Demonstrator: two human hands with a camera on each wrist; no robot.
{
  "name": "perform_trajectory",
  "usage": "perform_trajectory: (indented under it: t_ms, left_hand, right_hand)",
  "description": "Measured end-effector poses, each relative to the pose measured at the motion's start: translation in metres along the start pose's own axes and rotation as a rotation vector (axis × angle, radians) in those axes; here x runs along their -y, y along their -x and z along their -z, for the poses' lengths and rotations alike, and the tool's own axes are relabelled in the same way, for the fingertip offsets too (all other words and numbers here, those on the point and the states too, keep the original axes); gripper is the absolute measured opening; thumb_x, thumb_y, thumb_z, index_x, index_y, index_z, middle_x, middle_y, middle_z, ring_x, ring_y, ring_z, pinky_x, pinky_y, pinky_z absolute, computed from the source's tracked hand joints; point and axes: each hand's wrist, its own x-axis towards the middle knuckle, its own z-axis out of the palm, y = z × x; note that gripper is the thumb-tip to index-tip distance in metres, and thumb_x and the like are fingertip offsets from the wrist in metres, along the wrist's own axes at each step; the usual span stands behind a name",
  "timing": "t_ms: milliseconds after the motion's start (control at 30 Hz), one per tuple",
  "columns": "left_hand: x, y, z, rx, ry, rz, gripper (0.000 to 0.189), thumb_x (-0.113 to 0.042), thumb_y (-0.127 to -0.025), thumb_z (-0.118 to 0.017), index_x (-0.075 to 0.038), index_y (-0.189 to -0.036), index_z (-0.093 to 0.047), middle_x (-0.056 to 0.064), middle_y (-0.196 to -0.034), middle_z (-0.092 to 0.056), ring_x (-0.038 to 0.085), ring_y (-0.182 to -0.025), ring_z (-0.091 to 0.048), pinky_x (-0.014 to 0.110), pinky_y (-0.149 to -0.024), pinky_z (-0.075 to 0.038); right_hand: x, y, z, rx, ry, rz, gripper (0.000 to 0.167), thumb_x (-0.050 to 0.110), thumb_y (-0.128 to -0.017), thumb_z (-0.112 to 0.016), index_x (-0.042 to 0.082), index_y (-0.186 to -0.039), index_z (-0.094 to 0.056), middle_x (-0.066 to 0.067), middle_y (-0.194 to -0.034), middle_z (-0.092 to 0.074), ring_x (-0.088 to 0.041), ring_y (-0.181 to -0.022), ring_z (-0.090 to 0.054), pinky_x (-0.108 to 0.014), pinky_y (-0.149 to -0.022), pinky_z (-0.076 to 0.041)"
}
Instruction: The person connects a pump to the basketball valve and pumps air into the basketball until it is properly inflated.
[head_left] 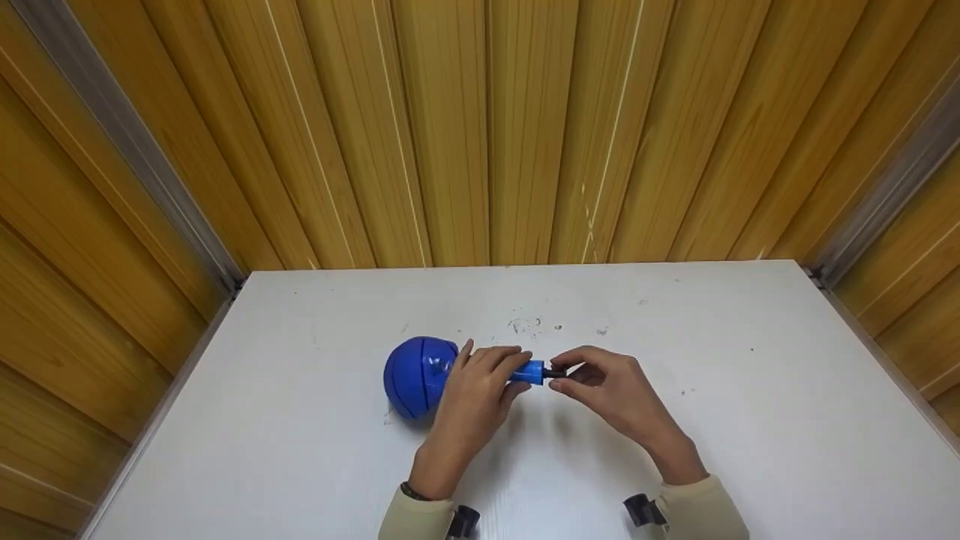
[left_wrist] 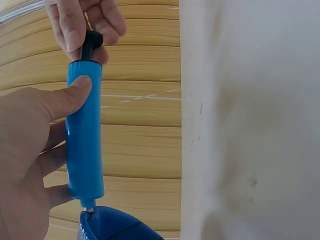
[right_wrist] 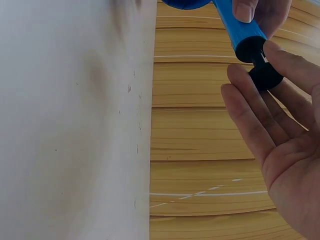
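fingers of the left hand [head_left: 472, 397] curl round the blue pump barrel [left_wrist: 84, 132], thumb pressed along its side near the top end, as the left wrist view shows plainly. fingertips of the right hand [head_left: 611, 386] pinch the black handle [left_wrist: 91, 42] at the pump's far end; in the right wrist view the thumb and forefinger close on the black knob [right_wrist: 264, 76] while the other fingers lie fairly straight beneath it.

the pump sits at the centre of the head frame, lying roughly level just above the white table [head_left: 750, 420], its nozzle end stuck into the blue ball [head_left: 416, 375], which rests on the table just left of centre. at the bottom of the left wrist frame the metal tip [left_wrist: 88, 208] meets the ball's skin.

the handle looks almost fully in, only a short black neck showing. to pump well, i judge the left hand should keep the barrel steady and in line with the ball's valve, so the needle does not bend or slip out. the right hand would do better with a fuller grasp on the knob than a fingertip pinch, pulling straight along the barrel's axis. the ball may roll, so it helps to hold it against the table.
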Motion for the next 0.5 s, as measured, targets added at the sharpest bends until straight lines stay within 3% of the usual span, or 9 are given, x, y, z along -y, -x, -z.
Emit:
perform_trajectory:
  t_ms: [167,500]
  left_hand:
    - [-0.0038,-0.0049,-0.0053,-0.005,0.003,-0.027,0.04,-0.028,-0.094,-0.083,-0.014,-0.131,-0.074,0.002,-0.119,-0.073,0.019,-0.115,-0.069,0.059,-0.113,-0.044]
    - [-0.0081,-0.0069,-0.0093,0.013,-0.015,-0.018,0.034,-0.029,-0.099,-0.076,-0.013,-0.128,-0.069,0.002,-0.122,-0.074,0.02,-0.119,-0.068,0.058,-0.114,-0.043]
  right_hand:
    - [0.0022,0.0012,0.0045,0.0,0.001,-0.003,0.025,0.016,-0.093,-0.085,0.007,-0.115,-0.077,-0.001,-0.108,-0.078,-0.014,-0.085,-0.076,-0.027,-0.077,-0.061]
    - [0.0015,0.0001,0.0059,0.002,-0.035,0.027,0.022,0.013,-0.094,-0.084,0.008,-0.114,-0.076,-0.001,-0.107,-0.077,-0.017,-0.088,-0.076,-0.028,-0.079,-0.062]
